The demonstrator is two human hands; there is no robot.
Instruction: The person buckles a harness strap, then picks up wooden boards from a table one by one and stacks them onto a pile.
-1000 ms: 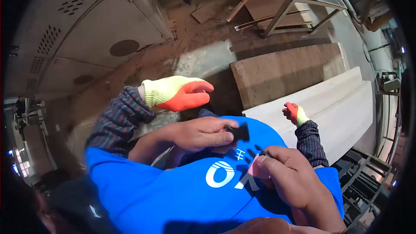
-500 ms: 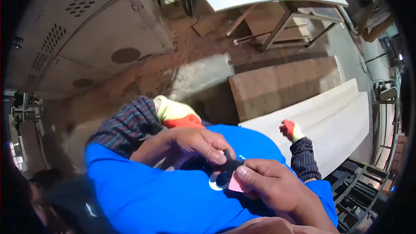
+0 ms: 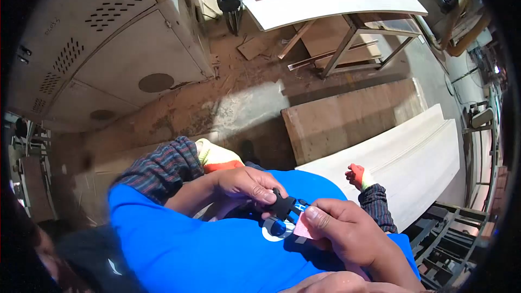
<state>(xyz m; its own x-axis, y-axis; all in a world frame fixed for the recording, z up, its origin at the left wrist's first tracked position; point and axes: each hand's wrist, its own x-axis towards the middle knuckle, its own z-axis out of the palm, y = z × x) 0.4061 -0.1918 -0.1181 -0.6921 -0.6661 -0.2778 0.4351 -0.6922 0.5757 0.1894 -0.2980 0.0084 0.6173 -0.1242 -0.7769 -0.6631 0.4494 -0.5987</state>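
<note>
My left hand point(image 3: 220, 155), in a yellow and orange glove, is mostly covered by another person's bare hand point(image 3: 247, 184); its fingers do not show. On the right, my right hand point(image 3: 356, 176), in the same kind of glove, has its fingers curled in and nothing visible in them, in front of a pale board. Between the gloved hands, two bare hands of another person meet over my blue shirt point(image 3: 217, 244). They hold a black buckle point(image 3: 282, 204) with a strap, and a pink piece point(image 3: 305, 227) shows under the thumb of the right one point(image 3: 347, 228).
Pale boards point(image 3: 401, 157) and a brown panel point(image 3: 353, 122) lie ahead on the right. Beyond them stands a metal-framed table point(image 3: 347, 49) bearing long white boards point(image 3: 331, 5). A grey cabinet point(image 3: 125, 54) fills the upper left. Someone's dark clothing point(image 3: 97, 260) shows at the lower left.
The bare hands have come together at the buckle. My left hand has drawn back behind the other person's hand. The view has tilted, so the table shows lower in the frame.
</note>
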